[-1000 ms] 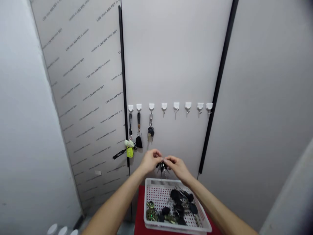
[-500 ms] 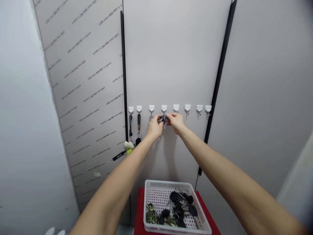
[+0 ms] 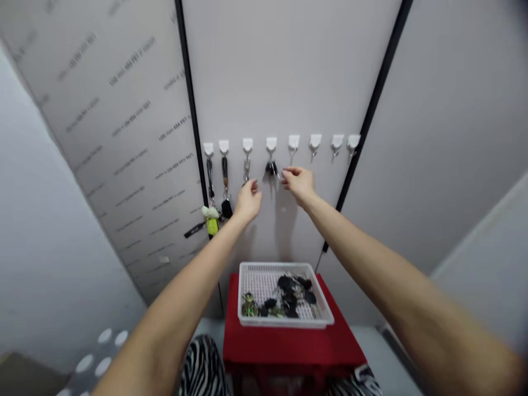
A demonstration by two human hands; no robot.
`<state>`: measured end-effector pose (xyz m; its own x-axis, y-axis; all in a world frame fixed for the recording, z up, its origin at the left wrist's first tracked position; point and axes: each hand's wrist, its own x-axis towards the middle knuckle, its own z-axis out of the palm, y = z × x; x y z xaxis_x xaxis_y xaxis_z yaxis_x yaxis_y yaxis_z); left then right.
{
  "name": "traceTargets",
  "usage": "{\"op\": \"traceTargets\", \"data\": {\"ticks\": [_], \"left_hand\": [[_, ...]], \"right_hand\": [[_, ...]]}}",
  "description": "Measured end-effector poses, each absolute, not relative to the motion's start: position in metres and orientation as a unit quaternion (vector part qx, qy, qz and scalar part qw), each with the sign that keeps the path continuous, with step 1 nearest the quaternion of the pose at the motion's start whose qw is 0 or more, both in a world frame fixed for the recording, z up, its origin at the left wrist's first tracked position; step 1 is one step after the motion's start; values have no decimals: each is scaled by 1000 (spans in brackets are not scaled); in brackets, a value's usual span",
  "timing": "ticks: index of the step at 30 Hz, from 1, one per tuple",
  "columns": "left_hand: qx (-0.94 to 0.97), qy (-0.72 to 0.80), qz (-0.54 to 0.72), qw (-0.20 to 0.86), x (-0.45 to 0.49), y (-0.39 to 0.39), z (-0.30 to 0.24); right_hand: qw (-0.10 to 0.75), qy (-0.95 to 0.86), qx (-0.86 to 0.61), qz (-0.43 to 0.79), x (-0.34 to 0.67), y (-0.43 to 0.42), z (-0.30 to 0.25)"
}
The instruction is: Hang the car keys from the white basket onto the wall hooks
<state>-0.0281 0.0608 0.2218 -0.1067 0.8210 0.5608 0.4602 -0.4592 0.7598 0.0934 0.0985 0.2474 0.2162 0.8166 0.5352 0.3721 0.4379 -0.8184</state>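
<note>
Since the half-second-earlier frame both hands have come off the black-headed key bunch (image 3: 271, 168), left to the left and down, right to the right; view has shifted too, so hooks and basket sit higher in frame. Key bunch now hangs from the fourth white hook (image 3: 271, 145) from the left, centre of frame, in the gap between the hands. Right hand (image 3: 300, 184): fingers loosely bent, slightly parted, nothing gripped, tips just beside the bunch's right edge; contact can't be told. Left hand (image 3: 248, 202): fingers half curled, no grip on anything visible, below and left of the bunch, overlapping the lower part of the metal clasp (image 3: 247, 165) on the third hook; touch unclear. Bunch: dark rounded heads, thin shiny metal blades pointing down. Left of centre, black braided strap (image 3: 225, 170) with a flat black fob, plus a bright yellow-green fob (image 3: 212, 226) with a pale knotted piece above. Lower centre: white plastic basket (image 3: 284, 323), rectangular, perforated, on the smooth red bench (image 3: 284, 346); inside, a jumble of dark-headed keys (image 3: 290, 291) and brassy round pieces (image 3: 249, 307), slightly blurred. Wall panel matte grey-white.
</note>
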Motion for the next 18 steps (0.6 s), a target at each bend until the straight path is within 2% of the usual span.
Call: {"op": "traceTargets", "data": {"ticks": [2, 4, 7, 10, 14, 18], "left_hand": [[651, 481, 550, 208, -35, 48, 188], [673, 490, 505, 231, -38, 31, 150], [732, 522, 372, 230, -36, 4, 96], [801, 523, 217, 194, -29, -14, 57], [828, 531, 78, 164, -21, -21, 34], [829, 533, 71, 157, -16, -17, 30]], "right_hand": [[556, -629, -498, 216, 103, 80, 212], [464, -685, -501, 254, 113, 57, 167], [297, -763, -510, 265, 126, 21, 98], [194, -807, -507, 230, 136, -2, 51], [130, -847, -493, 154, 143, -13, 33], [70, -847, -517, 101, 144, -14, 35]]}}
